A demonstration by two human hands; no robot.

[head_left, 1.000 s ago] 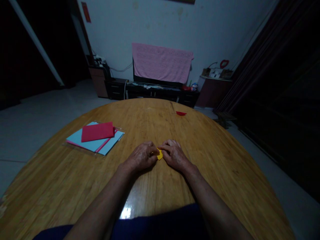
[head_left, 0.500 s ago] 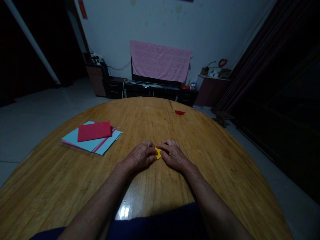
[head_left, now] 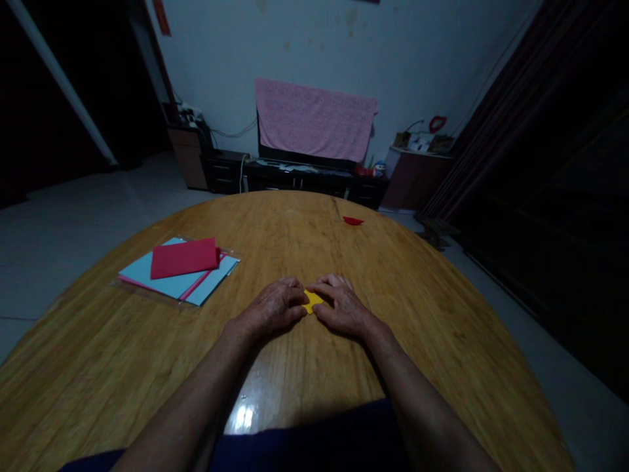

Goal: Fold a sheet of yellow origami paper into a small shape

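Note:
Between my two hands a small piece of folded yellow paper [head_left: 312,301] lies at the middle of the wooden table [head_left: 314,367]. My left hand [head_left: 278,304] grips its left side, the thumb on the near edge and the fingers curled beyond it. From the other side my right hand [head_left: 341,303] has its thumb and forefinger on the paper's right part. Parts of the paper are covered by the fingers of both hands.
To the left, a folded red paper [head_left: 184,257] rests on a clear packet of light blue and pink sheets [head_left: 209,282]. A small red folded paper shape [head_left: 352,221] sits near the far edge. Beyond stands a television under a pink cloth [head_left: 317,121].
My right thumb and forefinger have spread slightly apart, and a little more of the yellow paper shows. My left hand stays in nearly the same place.

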